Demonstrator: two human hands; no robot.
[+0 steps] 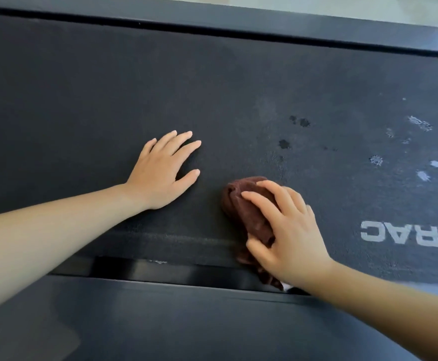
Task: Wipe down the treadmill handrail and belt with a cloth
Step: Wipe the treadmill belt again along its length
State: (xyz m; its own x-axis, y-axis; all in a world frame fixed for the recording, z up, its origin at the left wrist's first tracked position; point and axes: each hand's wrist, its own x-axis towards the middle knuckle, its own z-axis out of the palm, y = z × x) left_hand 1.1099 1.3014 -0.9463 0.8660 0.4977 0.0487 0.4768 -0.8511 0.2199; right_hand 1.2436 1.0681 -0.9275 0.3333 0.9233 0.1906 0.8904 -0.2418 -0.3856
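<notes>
Dark treadmill belt, lettering cut off, right hand half hiding cloth

left arm enters from the lower left of the frame, bare, forearm running up and right to a straight wrist. left hand sits at centre left, palm down and flat, four fingers extended and slightly spread toward the upper right, thumb splayed out to the right. right arm enters from the lower right, bare, forearm angled up and left. right hand sits just right of centre, lower than the left, palm down, fingers bent over a bunched cloth, thumb tucked against its lower part. the hands are apart, not touching.
</notes>
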